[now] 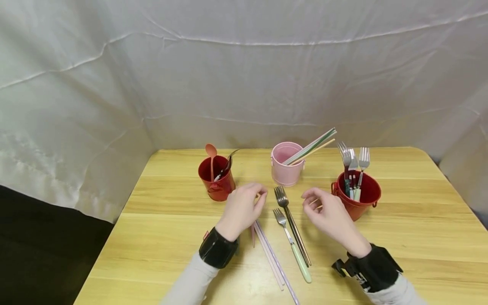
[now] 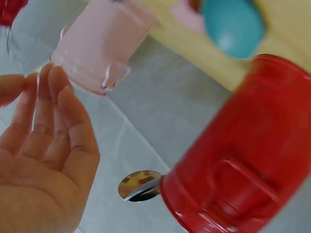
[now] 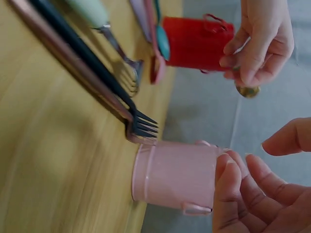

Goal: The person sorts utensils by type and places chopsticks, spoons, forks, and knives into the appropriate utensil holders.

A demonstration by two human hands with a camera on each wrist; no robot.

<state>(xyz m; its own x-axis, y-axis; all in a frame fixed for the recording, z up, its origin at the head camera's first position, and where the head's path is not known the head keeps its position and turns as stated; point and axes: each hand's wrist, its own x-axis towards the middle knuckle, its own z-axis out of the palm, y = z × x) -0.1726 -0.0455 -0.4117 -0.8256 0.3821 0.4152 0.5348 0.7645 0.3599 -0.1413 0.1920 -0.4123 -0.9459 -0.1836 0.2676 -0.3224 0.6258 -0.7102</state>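
Note:
My left hand hovers beside a red bucket that holds an orange-pink spoon and darker cutlery. Its fingers are loosely bent with nothing between them. On the other side, my right hand hangs in front of a second red bucket with several forks, its fingers relaxed and holding nothing. Two dark forks and a green-handled fork lie between the hands. Pink and purple chopsticks lie partly under my left hand. A teal spoon shows in the left wrist view.
A pink bucket with several chopsticks leaning right stands at the back middle. Behind the wooden table hangs a grey cloth. A pink spoon lies near the left red bucket.

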